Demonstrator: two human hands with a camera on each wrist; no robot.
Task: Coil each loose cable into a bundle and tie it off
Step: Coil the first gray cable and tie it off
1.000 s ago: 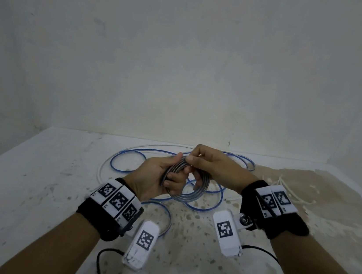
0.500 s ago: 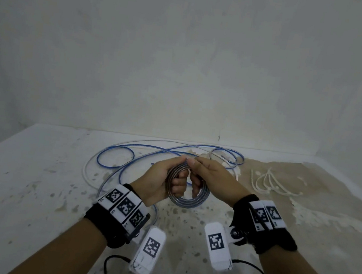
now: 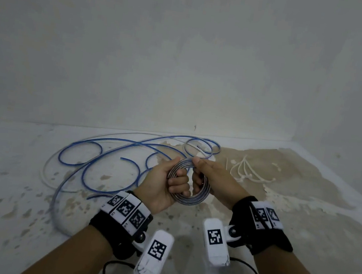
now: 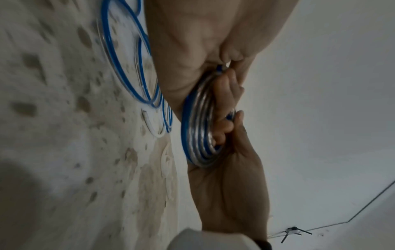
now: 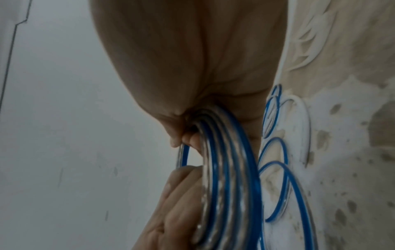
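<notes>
Coil [image 3: 188, 184] — above table [image 3: 8, 183], we grip it with left hand [image 3: 164, 187] and right hand [image 3: 213, 180], fingers curled round | untied | risk: slackened grip springs loops; ties [image 3: 244, 172] apart.

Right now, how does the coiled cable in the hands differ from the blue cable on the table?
The tight blue-and-clear cable coil is held off the table by left hand and right hand; the loose blue cable sprawls in wide loops, untouched. Neither is tied yet.
</notes>
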